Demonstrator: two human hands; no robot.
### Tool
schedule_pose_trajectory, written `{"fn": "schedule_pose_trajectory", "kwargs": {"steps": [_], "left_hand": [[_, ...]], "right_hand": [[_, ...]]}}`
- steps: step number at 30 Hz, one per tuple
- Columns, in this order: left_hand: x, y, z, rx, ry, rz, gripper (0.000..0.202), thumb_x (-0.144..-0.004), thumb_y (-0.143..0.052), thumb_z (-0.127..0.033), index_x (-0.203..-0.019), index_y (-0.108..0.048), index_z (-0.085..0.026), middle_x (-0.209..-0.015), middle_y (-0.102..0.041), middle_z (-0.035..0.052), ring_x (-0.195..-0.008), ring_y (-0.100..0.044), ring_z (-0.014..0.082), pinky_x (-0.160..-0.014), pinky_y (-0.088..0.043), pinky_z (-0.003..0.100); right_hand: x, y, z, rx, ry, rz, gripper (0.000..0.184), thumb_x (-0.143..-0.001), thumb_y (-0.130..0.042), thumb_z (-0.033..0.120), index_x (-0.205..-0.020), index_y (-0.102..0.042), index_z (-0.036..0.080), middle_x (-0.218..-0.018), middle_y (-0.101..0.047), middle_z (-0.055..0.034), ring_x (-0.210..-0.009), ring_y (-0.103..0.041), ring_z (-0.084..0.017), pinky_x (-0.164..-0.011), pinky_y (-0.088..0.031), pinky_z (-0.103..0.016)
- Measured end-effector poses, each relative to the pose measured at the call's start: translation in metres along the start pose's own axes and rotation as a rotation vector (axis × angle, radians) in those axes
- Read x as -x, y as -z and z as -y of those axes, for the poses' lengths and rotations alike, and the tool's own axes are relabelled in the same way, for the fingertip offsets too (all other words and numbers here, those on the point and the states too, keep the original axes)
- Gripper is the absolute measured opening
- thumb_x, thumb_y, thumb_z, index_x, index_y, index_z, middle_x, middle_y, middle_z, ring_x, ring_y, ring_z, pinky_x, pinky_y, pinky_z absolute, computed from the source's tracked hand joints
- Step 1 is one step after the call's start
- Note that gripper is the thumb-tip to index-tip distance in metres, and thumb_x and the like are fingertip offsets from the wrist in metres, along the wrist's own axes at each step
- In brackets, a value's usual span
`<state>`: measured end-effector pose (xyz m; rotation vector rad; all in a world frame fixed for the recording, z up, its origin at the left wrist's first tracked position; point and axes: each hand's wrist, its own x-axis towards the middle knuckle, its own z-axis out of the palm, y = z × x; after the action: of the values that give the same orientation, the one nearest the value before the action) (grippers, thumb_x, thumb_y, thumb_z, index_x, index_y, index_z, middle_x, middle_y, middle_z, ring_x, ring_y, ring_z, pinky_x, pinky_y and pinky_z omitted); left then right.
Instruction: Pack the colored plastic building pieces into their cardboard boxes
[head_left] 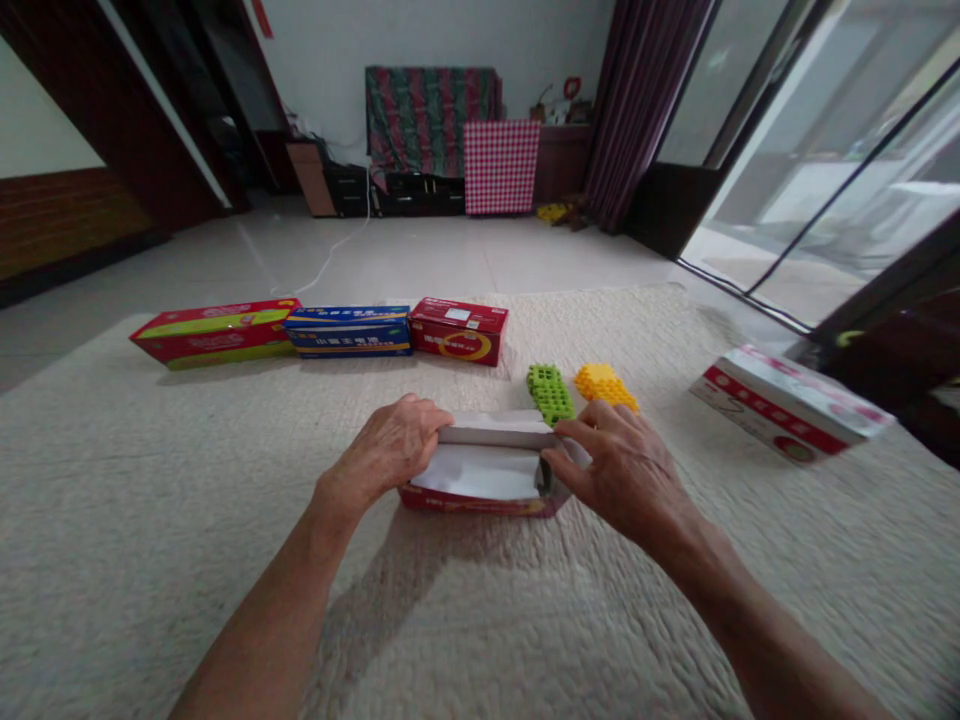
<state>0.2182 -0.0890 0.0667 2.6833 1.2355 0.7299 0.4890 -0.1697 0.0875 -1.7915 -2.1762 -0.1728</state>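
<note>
A red cardboard box [480,505] with its lid raised sits on the quilted mat in front of me, showing a white inside. My left hand [397,440] has its fingers closed at the box's left end, by the raised white flap [495,425]. At the right end, my right hand [619,455] pinches the flap's corner between thumb and fingers. Something dark shows inside the box near my right thumb; I cannot make out what it is. Just beyond the flap lie green plastic lattice pieces [551,392] and yellow ones [600,382], the yellow partly behind my right hand.
Along the mat's far side stand a red-and-green box [217,335], a blue box [351,332] and a dark red box [459,330] in a row. A white-and-red box [784,405] stands at the right. The cream mat [187,480] spreads over the tiled floor.
</note>
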Motion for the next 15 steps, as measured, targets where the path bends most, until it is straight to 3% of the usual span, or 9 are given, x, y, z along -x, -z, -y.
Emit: {"fn": "schedule_pose_trajectory", "kwargs": {"steps": [3, 6, 11, 15], "left_hand": [[-0.001, 0.004, 0.000, -0.093, -0.076, 0.135, 0.030, -0.081, -0.046, -0.011, -0.090, -0.071, -0.025, -0.082, -0.069, 0.0038, -0.085, -0.062, 0.0226, -0.083, -0.051, 0.036], [-0.002, 0.008, -0.002, -0.181, -0.068, 0.134, 0.029, -0.083, -0.045, -0.012, -0.090, -0.071, -0.024, -0.080, -0.068, 0.0045, -0.083, -0.061, 0.0226, -0.079, -0.051, 0.036], [-0.005, 0.006, -0.001, -0.188, -0.092, 0.169, 0.023, -0.088, -0.048, -0.021, -0.092, -0.071, -0.023, -0.084, -0.067, 0.0054, -0.085, -0.060, 0.0234, -0.080, -0.051, 0.037], [-0.005, 0.003, 0.003, -0.123, -0.103, 0.158, 0.023, -0.090, -0.048, -0.023, -0.090, -0.071, -0.022, -0.085, -0.067, 0.0058, -0.089, -0.061, 0.0233, -0.084, -0.051, 0.038]], "right_hand": [[-0.008, -0.003, 0.005, -0.064, -0.045, 0.082, 0.016, -0.088, -0.056, 0.029, -0.093, -0.068, 0.021, -0.088, -0.063, -0.0074, -0.075, -0.058, -0.020, -0.063, -0.040, -0.032], [-0.019, -0.010, 0.004, -0.128, -0.035, 0.077, 0.014, -0.089, -0.053, 0.024, -0.093, -0.065, 0.021, -0.092, -0.064, -0.0065, -0.075, -0.058, -0.018, -0.062, -0.039, -0.030], [-0.029, -0.009, 0.001, -0.123, 0.109, 0.135, 0.021, -0.093, -0.049, 0.022, -0.076, -0.063, 0.022, -0.082, -0.061, -0.0058, -0.069, -0.055, -0.017, -0.059, -0.038, -0.030], [-0.026, 0.002, 0.008, -0.130, 0.269, 0.222, 0.020, -0.091, -0.051, 0.016, -0.077, -0.064, 0.023, -0.085, -0.065, -0.0062, -0.078, -0.057, -0.021, -0.067, -0.043, -0.033]]}}
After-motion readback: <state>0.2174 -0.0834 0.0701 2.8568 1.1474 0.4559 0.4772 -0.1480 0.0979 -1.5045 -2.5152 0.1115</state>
